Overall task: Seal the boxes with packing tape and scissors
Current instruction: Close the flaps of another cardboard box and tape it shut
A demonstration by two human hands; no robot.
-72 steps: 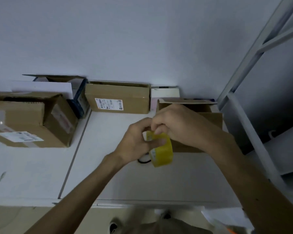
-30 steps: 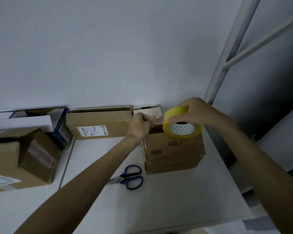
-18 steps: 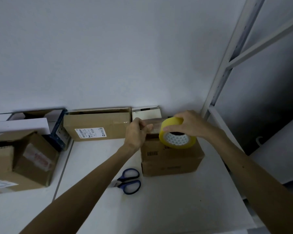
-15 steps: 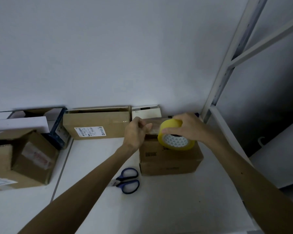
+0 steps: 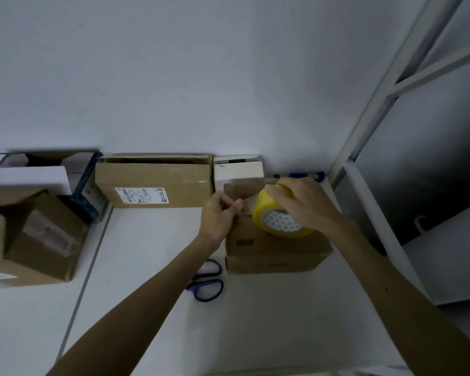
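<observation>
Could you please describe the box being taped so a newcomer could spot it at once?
On the white table, look to the right end beside the metal shelf frame. The brown cardboard box there stands forward of the row along the wall, blue-handled scissors at its left. It alone has a yellow tape roll held on top.

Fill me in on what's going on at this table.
A person is taping a cardboard box shut. The right hand grips the yellow tape roll over the box's top, while the left hand pinches what looks like the tape end at the box's left edge. The blue-handled scissors lie on the table just left of the box, untouched, so the strip is not yet cut. More boxes wait along the wall.
</observation>
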